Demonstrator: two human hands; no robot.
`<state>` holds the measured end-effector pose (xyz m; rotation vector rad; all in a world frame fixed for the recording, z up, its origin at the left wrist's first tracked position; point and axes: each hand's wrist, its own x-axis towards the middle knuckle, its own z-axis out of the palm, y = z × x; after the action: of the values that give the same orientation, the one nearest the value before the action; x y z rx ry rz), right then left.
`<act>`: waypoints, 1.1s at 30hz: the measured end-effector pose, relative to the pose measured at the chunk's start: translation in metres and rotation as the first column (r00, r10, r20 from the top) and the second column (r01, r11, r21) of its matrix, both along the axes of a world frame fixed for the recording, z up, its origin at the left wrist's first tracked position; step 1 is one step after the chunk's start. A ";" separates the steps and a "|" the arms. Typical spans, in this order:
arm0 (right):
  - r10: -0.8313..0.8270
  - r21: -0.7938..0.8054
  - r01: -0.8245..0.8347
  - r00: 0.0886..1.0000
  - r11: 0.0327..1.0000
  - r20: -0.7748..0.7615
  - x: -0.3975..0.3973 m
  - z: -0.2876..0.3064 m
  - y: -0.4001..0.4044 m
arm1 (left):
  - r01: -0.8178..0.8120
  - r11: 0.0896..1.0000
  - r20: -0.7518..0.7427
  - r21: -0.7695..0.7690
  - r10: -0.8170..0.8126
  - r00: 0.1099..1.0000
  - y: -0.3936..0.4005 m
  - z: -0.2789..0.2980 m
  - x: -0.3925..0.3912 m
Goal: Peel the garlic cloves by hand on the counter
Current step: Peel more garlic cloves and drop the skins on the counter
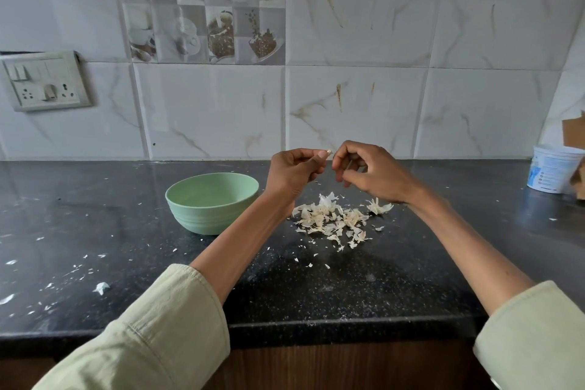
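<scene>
A pale mint-green bowl (211, 201) sits on a black worktop (95, 199) speckled with white flecks. Right of the bowl lies a heap of off-white, cream-tinged garlic skins (335, 218). Behind the bowl, white wall tiles (357, 104) carry grey and tan marble veining; above the bowl a grey-and-brown panel (202, 3) shows coffee cups and beans. Left of the bowl is a white switchboard (47, 82); far right of it, a white tub (554, 168) with blue print. Sleeves (152, 332) are pale green.
</scene>
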<state>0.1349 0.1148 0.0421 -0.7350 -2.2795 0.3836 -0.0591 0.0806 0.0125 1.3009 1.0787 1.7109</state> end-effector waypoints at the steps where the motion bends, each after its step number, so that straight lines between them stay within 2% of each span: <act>1: -0.014 -0.017 0.013 0.999 1.000 -0.046 0.000 0.000 -0.001 | -0.017 1.000 -0.029 0.009 0.017 0.999 0.000 -0.001 0.000; 4: -0.058 0.008 0.059 0.987 0.998 -0.147 -0.001 0.000 -0.004 | -0.071 0.996 -0.140 0.053 0.078 0.987 0.001 -0.003 0.000; 6: -0.069 0.052 0.077 0.989 0.996 -0.132 -0.003 0.000 -0.004 | -0.094 0.993 -0.192 0.070 0.106 0.976 0.001 -0.003 0.001; 12: -0.071 0.129 0.084 0.992 0.988 -0.107 -0.004 -0.004 -0.003 | -0.096 0.993 -0.214 0.075 0.110 0.971 -0.002 -0.002 0.004; 25: -0.009 0.065 0.021 0.983 0.998 -0.181 0.000 0.001 -0.004 | 0.002 0.994 -0.247 0.109 0.025 0.969 -0.012 0.005 0.003; 33: -0.025 0.085 0.041 0.983 0.996 -0.182 0.001 0.002 -0.006 | -0.035 0.982 -0.381 0.184 0.104 0.919 -0.012 0.006 0.004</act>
<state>0.1358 0.1087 0.0440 -0.6641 -2.0975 0.3179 -0.0552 0.0684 0.0182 1.7901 1.2288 1.6672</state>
